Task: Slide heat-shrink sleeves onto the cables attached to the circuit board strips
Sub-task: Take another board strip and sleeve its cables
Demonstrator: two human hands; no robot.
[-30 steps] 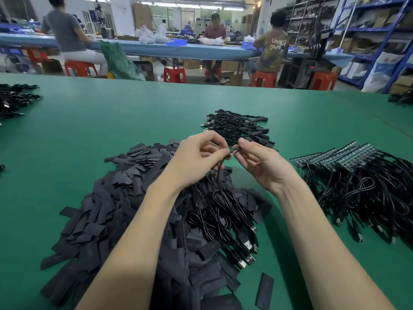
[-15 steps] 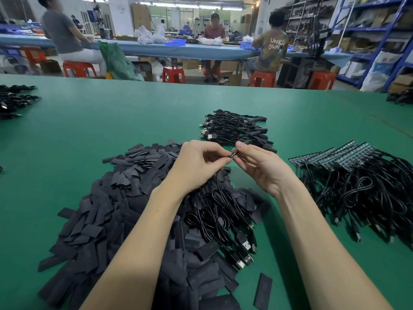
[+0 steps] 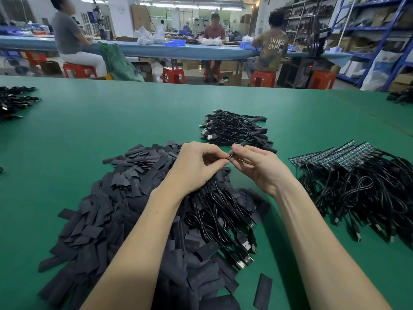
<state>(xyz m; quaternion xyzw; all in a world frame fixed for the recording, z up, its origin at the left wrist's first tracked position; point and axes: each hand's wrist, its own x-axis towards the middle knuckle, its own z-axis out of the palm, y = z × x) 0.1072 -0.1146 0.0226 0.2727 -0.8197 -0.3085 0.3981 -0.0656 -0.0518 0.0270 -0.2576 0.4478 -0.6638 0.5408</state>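
Where both hands meet, flat matte sleeves (image 3: 125, 198) heap; glossy cables (image 3: 221, 211) coil.

A wide green surface (image 3: 111, 113) fills the foreground. Beyond it runs a long blue workbench (image 3: 178, 50) with red stools (image 3: 173, 74) beneath, where people sit. Blue metal shelving (image 3: 380, 30) stacked with boxes stands at the right. Fluorescent strip lights (image 3: 196, 6) glow near the ceiling at the back.
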